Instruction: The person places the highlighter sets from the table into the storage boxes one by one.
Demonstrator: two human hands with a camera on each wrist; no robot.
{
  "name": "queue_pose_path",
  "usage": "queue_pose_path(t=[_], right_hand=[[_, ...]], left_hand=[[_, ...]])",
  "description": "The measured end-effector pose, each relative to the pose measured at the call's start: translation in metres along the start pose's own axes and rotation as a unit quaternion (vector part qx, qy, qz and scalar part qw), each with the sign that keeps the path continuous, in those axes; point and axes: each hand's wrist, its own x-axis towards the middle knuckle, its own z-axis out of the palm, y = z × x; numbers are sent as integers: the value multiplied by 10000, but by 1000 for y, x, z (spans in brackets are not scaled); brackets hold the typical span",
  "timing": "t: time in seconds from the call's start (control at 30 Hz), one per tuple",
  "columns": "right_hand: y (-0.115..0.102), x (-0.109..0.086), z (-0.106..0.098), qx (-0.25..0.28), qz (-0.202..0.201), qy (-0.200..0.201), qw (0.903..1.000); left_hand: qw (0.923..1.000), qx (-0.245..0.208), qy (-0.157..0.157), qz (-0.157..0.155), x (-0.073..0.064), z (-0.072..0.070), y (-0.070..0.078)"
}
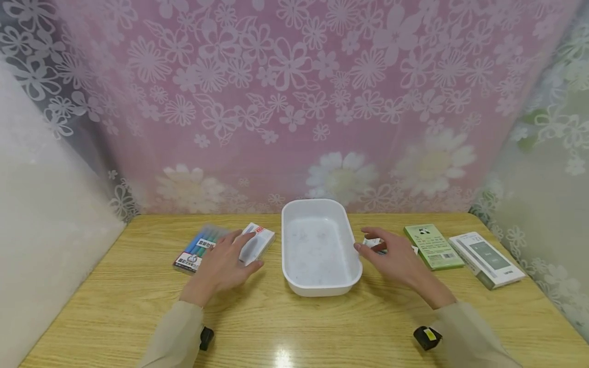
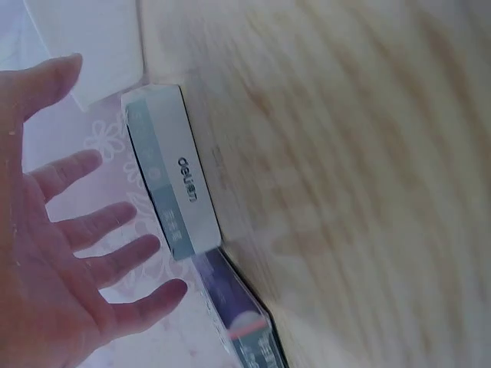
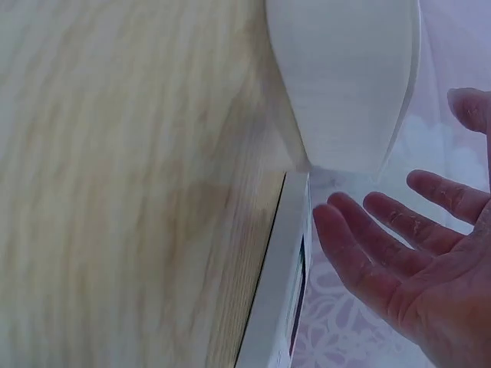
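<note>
My left hand (image 1: 224,263) hovers, fingers loosely spread, over a clear pack of coloured pens (image 1: 198,251) and a small white box (image 1: 263,240). In the left wrist view, that box (image 2: 175,172) bears the word "deli", and nothing lies in the palm. A white rectangular plastic tub (image 1: 322,291) stands between the hands. Beside its right wall, my right hand (image 1: 399,258) holds nothing, its thumb and fingers apart. Beneath this hand lies a flat white item (image 1: 371,242), mostly hidden; its pale edge (image 3: 278,284) shows in the right wrist view.
Right of the right hand lies a green box (image 1: 432,246) with a panda picture. Next to it, near the table's right side, is a white box with a dark green panel (image 1: 489,259). A pink flowered curtain (image 1: 294,128) hangs behind the wooden table (image 1: 294,327).
</note>
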Motion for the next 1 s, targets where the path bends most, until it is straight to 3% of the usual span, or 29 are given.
queue_pose_path(t=[0.2, 0.53, 0.8, 1.0], right_hand=[[-3, 15, 3, 846, 365, -282, 9954], [-3, 34, 7, 2154, 1232, -680, 9663], [-4, 43, 6, 2722, 1560, -987, 9444], [-2, 45, 5, 2949, 1644, -1102, 9348]], left_hand=[[9997, 22, -189, -135, 9, 3, 4], [9990, 182, -271, -304, 17, 8, 3], [9992, 266, -145, -263, 21, 8, 5], [9991, 191, -107, -369, 25, 8, 8]])
